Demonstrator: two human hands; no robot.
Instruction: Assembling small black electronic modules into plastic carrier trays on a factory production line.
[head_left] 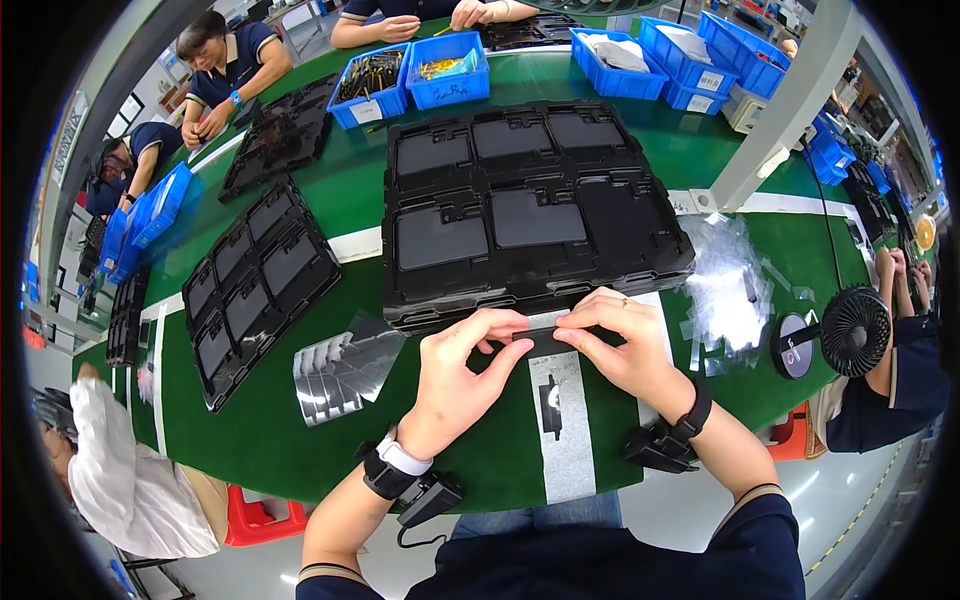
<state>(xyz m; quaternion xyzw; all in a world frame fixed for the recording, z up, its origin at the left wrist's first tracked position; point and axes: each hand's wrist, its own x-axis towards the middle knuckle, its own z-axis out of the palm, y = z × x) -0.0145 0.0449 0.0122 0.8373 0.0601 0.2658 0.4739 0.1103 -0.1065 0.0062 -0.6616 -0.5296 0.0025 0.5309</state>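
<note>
Between my two hands, just in front of a black moulded tray (455,293), is a small flat black piece (545,343). My left hand (468,368) pinches its left end between thumb and fingers. At the other end, the thumb and fingertips of my right hand (622,342) grip it too. The tray behind has several compartments, most holding a dark grey flat panel (538,217). Nearer me, a thin black part (551,406) lies on a whitish strip (568,470) across the green table. What the far side of the held piece looks like is hidden.
A sheet of clear film with dark shapes (345,370) and a tilted black tray (262,290) lie left. Clear film scraps (728,285), a black fan (855,330) and a metal post (785,110) stand right. Blue bins (448,88) line the back; co-workers sit around.
</note>
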